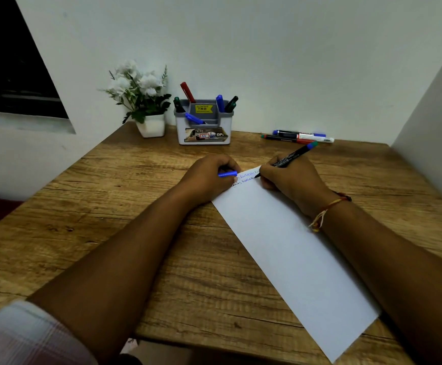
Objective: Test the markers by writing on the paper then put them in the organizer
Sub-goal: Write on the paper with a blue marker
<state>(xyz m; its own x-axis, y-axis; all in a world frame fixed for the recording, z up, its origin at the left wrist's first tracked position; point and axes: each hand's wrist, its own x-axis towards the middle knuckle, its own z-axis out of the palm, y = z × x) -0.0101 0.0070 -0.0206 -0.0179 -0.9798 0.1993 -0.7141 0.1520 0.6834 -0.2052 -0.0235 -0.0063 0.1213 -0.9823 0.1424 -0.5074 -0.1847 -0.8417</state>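
A long white paper (288, 248) lies slanted on the wooden table (109, 219), with lines of blue writing at its far end. My right hand (291, 180) grips a black marker (291, 156) with a blue end, its tip down on the paper by the writing. My left hand (209, 177) rests on the paper's far left corner and holds a blue cap (227, 174) in curled fingers. The grey and white organizer (204, 125) stands at the back, holding several markers in red, blue and green.
Three loose markers (299, 137) lie at the back right of the table. A white pot of white flowers (146, 106) stands left of the organizer. Walls close in behind and on the right.
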